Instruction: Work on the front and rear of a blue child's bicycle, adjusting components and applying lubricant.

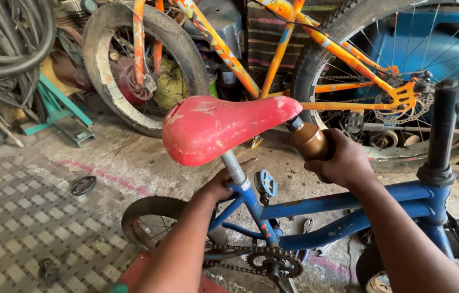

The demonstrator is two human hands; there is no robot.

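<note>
1. We see the left hand (219, 185) clenched around the seat post (235, 167) of a small blue bicycle (343, 203), just under the red saddle (218, 126).
2. The right hand (343, 161) grips a brown bottle (308, 141), whose nozzle touches the narrow end of the saddle.
3. The blue bicycle stands in the lower middle of the view; bare concrete floor (126, 157) lies open to its left, and a patterned mat (18, 217) covers the near left corner.
4. Behind, an orange bicycle (289, 49) crowds close, its wheels almost meeting the saddle.
5. The bottle is opaque, so we cannot tell what is in it.
6. The blue bicycle's front wheel is cut off at the lower right edge, and its rear wheel (153, 220) is partly hidden by the left forearm.
7. A heap of tyres (7, 49) in the upper left corner is cropped.
8. The fingers on the post are hard to make out.
</note>
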